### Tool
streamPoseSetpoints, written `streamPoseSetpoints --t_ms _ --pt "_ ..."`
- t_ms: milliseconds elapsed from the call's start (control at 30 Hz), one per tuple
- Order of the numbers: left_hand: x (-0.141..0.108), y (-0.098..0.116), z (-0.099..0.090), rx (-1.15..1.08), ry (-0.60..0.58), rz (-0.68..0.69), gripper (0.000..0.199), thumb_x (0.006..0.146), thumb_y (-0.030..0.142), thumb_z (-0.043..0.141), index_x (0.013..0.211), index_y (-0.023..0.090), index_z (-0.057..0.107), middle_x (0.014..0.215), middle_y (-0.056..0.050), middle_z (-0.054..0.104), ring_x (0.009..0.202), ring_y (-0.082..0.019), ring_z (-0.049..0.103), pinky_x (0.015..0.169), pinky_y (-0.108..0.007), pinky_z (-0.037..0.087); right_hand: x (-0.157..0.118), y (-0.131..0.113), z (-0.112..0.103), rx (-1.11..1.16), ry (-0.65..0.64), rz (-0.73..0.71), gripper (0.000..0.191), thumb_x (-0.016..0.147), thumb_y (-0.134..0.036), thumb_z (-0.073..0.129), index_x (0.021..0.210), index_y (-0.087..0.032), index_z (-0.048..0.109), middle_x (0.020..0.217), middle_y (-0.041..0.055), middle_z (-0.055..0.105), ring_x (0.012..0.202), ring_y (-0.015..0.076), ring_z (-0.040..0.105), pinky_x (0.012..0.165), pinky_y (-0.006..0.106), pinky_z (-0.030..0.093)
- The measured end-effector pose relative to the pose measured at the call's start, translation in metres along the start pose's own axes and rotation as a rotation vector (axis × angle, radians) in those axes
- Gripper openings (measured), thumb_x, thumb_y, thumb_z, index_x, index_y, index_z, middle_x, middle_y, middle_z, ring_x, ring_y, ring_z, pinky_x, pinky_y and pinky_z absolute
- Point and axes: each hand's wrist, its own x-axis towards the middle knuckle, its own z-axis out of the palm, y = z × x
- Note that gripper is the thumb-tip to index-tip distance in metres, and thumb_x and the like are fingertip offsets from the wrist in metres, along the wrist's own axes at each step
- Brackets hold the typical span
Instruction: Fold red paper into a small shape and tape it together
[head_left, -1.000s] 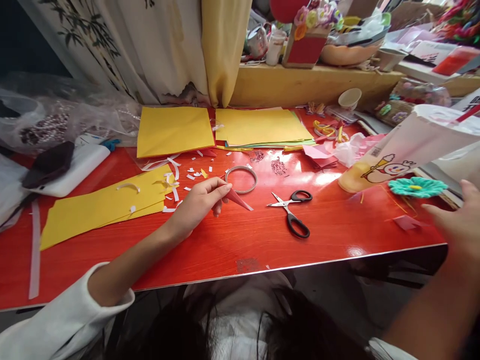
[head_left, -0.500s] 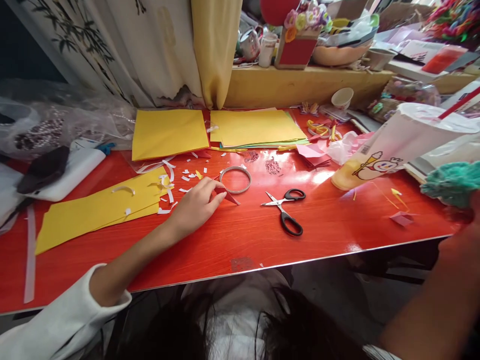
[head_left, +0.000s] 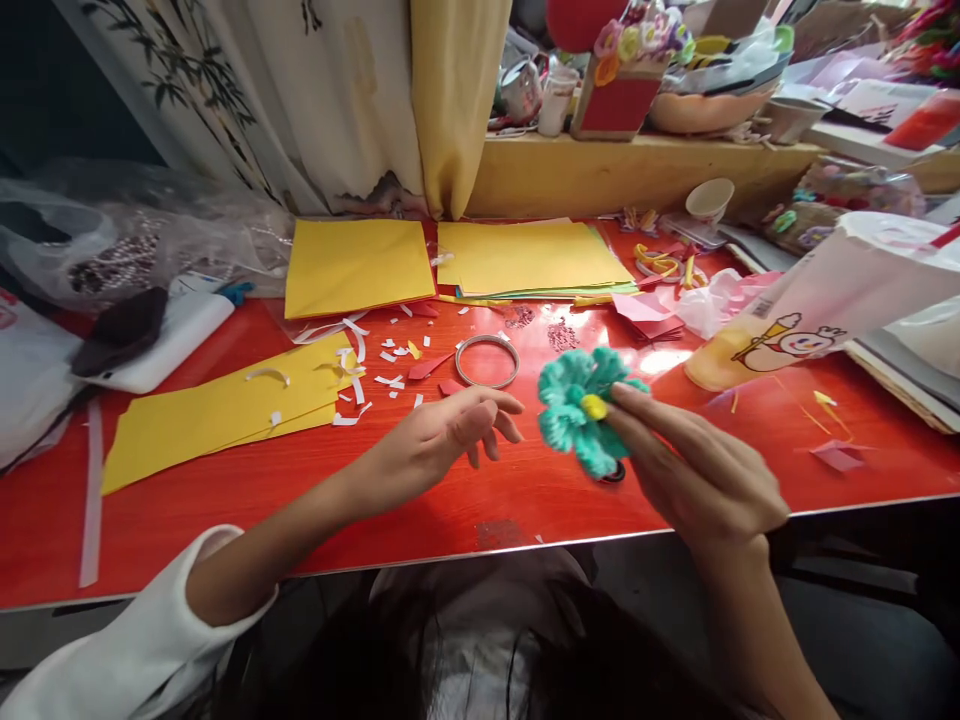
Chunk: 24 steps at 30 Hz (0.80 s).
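Note:
A fuzzy teal flower [head_left: 574,395] with a yellow centre is pinched in the fingers of my right hand [head_left: 705,475], held above the table. It hides most of a pair of scissors; only a bit of the black handle [head_left: 614,473] shows below the petals. To its left my left hand [head_left: 450,435] hovers with fingers loosely apart and nothing in them. Just beyond that hand lie a roll of tape [head_left: 487,361] on its side, red paper pieces [head_left: 430,367] and white paper scraps [head_left: 390,381].
Yellow paper strips [head_left: 225,415] lie at left, with yellow paper stacks [head_left: 360,268] along the back. A large drink cup [head_left: 817,300] stands at right beside pink paper [head_left: 649,315]. The red table's [head_left: 420,535] front edge runs close to me.
My right hand has brought the teal flower from the far right to the middle, over the scissors. My left hand has let go of a red paper piece and moved right.

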Motion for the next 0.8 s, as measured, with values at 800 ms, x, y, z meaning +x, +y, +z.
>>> streamPoseSetpoints --t_ms 800 --pt "-0.084 0.005 -0.001 0.941 0.108 0.252 0.037 0.096 0.019 0.036 0.132 0.027 0.043 0.105 -0.001 0.067 0.089 -0.013 0.064 0.075 -0.021 0.05 0.021 -0.006 0.033 0.056 0.337 -0.146 0.018 0.077 -0.007 0.069 0.081 -0.019 0.055 0.067 -0.001 0.062 0.057 0.0104 0.06 0.052 0.021 0.05"
